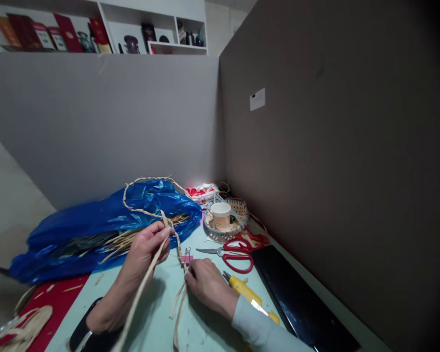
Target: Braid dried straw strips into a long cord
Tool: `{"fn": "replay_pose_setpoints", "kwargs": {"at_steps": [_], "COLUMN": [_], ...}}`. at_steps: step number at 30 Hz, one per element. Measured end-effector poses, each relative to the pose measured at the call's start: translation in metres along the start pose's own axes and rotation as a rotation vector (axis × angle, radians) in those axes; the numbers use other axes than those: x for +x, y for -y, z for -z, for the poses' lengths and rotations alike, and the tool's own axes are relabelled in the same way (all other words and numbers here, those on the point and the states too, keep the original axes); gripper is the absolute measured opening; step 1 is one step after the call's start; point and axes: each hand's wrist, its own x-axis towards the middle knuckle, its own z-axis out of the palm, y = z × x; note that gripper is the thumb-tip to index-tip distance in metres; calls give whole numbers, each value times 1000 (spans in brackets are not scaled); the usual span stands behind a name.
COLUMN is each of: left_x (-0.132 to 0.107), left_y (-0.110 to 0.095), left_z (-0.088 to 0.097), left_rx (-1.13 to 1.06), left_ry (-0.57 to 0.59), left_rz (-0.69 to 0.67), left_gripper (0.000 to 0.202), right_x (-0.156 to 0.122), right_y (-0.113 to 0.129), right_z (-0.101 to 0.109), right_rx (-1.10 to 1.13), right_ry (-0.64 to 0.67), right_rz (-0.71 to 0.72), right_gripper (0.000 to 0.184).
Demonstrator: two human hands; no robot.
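My left hand (150, 242) pinches a flat straw strand between thumb and fingers. The strand's long tail (141, 293) runs down toward me past the wrist. A thin straw braid (178, 244) passes just right of these fingers, and its finished length loops back over the blue bag. Low on the braid is a pink binder clip (187, 259) with wire handles. Just below the clip, my right hand (210, 283) has its fingers closed on the braid's lower part. Loose straw ends (179, 313) hang below it; its fingertips are partly hidden.
Behind my left hand lies a blue plastic bag (113, 215) with straw. Red-handled scissors (238, 256), a yellow-handled tool (245, 291) and a black flat object (300, 298) lie at right. A paper cup (220, 217) stands in a woven basket (242, 210). Partition walls (102, 117) enclose the table.
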Motion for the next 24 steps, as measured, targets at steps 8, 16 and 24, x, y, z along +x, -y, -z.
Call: {"fn": "replay_pose_setpoints", "kwargs": {"at_steps": [8,16,24], "left_x": [-3,42,67], "left_y": [4,-70,-64], "left_z": [40,97,134], "left_rx": [116,-53,195], "left_ry": [34,-251,-326], "left_rz": [105,-301,-216], "left_gripper": [28,17,23], "right_x": [-1,-4,-1], "right_y": [-2,0,2], "right_z": [-1,1,1], "right_rx": [8,70,40], "right_ry": [-4,9,16], "right_rz": [-12,-21,-28], "right_gripper": [25,23,23]}}
